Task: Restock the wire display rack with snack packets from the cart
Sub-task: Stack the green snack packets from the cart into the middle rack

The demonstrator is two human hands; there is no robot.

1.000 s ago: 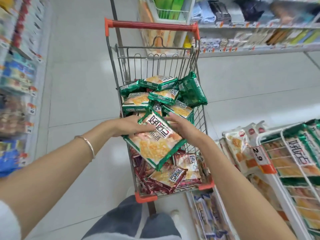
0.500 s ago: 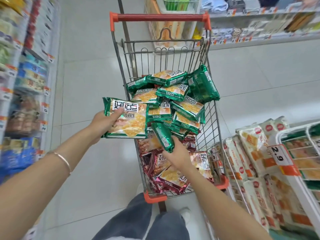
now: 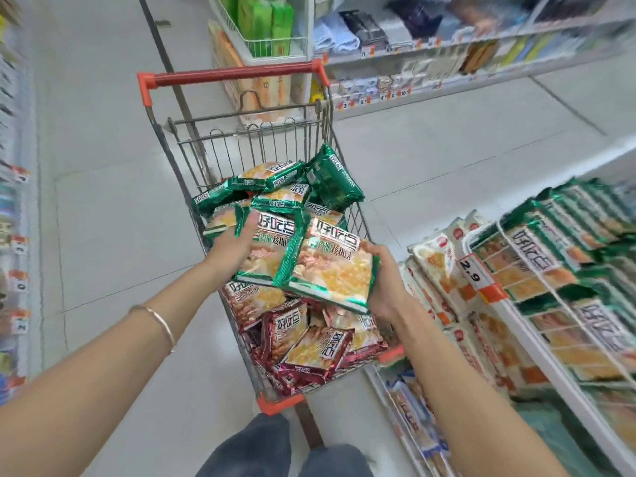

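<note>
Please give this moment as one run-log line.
left grip: holds left green packet; right grip: holds right green packet; position: above cart; wire rack: at right

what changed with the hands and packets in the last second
The right hand lifted a second green packet out of the cart; the left hand swung its first green packet back from the left, so both overlap. Red packets lie unchanged.
</note>
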